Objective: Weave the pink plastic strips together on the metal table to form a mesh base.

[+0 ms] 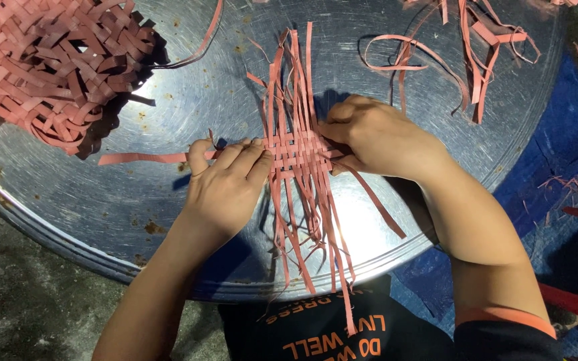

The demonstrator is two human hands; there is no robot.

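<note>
One big round metal tray fills most of the frame, and everything we work on lies on it. At upper left sits a heap of finished weave, and at upper right a tangle of loose strips, both well apart from our hands.

In the middle of the frame lies the mat we have begun: a bundle of pink strips running top to bottom, crossed by a few bands where our hands meet.

Our left hand lies flat, fingers spread and pressing down on the mat's left edge, over a long cross strip that trails off to the left. Our right hand is curled at the mat's right edge, fingertips pinching strip ends there; which strip exactly, we cannot tell.

We judge the woven part small and held only by our pressure. If the left hand lifts, the crossings could slide apart on the slick metal. A hard pull from the right hand might drag the bands askew or crease a thin strip. The free ends fanning toward the bottom of the frame hang past the tray's rim and could snag on our dark shirt.
</note>
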